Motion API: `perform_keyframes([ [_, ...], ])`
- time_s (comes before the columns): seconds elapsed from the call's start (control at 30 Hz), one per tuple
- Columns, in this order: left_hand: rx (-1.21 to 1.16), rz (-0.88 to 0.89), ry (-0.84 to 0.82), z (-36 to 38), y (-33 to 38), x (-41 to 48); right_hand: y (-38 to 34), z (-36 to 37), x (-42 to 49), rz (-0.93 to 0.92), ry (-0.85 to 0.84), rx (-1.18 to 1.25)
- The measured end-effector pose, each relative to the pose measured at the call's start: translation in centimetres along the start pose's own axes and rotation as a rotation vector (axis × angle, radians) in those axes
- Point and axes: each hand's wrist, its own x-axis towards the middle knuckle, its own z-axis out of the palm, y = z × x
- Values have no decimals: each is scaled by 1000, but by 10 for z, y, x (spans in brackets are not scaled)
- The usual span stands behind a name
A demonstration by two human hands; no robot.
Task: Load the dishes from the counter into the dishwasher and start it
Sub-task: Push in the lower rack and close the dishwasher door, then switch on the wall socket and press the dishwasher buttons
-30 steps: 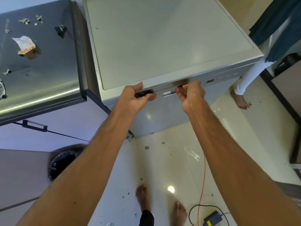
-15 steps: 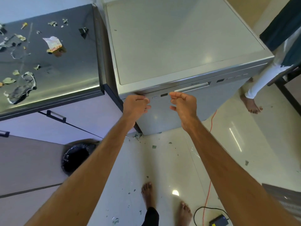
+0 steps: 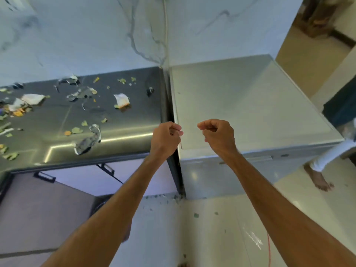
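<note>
The silver dishwasher (image 3: pixel 250 105) stands at centre right with its door closed and its handle strip (image 3: pixel 258 158) along the top front edge. My left hand (image 3: pixel 166 136) hovers over the gap between the counter and the dishwasher's left corner, fingers loosely curled with nothing in them. My right hand (image 3: pixel 216 135) is raised over the front of the dishwasher's top, fingers curled the same way and holding nothing. The dark steel counter (image 3: pixel 134 116) on the left holds no dishes that I can see.
The counter is strewn with food scraps, foil bits (image 3: pixel 86 141) and a torn sachet (image 3: pixel 121 100). Drawers with dark handles (image 3: pixel 45 177) sit below it. Another person's bare foot (image 3: pixel 319 180) stands at the right of the dishwasher. An orange cord (image 3: pixel 268 247) lies on the littered floor.
Both hands have left the dishwasher's handle and risen above its top edge. The view has tilted up, showing the wall and more of the counter.
</note>
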Motion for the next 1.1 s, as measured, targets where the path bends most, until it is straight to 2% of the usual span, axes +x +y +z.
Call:
perform_keyframes([
  [0.3, 223, 235, 168, -67, 25, 86, -64, 47, 86, -228, -23, -153],
  [0.47, 265, 254, 246, -87, 41, 153, -91, 61, 137, -326, -29, -271],
  [0.67, 460, 289, 168, -103, 66, 237, -110, 59, 201, -397, -64, -399],
  [0.9, 967, 332, 88, -109, 82, 343, -98, 55, 282, -515, -128, -602],
  [1.1, 1088, 335, 104, -113, 94, 399, -105, 61, 345, -597, -168, -656],
])
